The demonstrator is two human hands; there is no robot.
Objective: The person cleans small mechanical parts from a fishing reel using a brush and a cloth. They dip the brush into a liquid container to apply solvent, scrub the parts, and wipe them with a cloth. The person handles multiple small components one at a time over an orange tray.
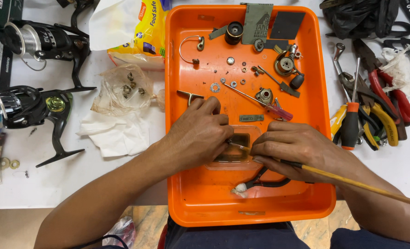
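Two fishing reels (39, 74) are sitting on the desk (122, 184), not taken apart. My left hand (198, 133) is pinching a tiny part I cannot make out over the orange tray (205, 203). My right hand (297, 147) is closing around a thin brush (352, 183), dabbing it there. Many small reel parts (242, 74) are waiting, loose.

— What's sitting on your white tabletop (53, 184)?

— Your orange plastic tray (315, 193) lies at the middle. To your left you have two black fishing reels (39, 74), crumpled white tissue (117, 133) and a clear plastic bag of small parts (122, 90); to your right, a heap of coloured-handled pliers and screwdrivers (371, 115).
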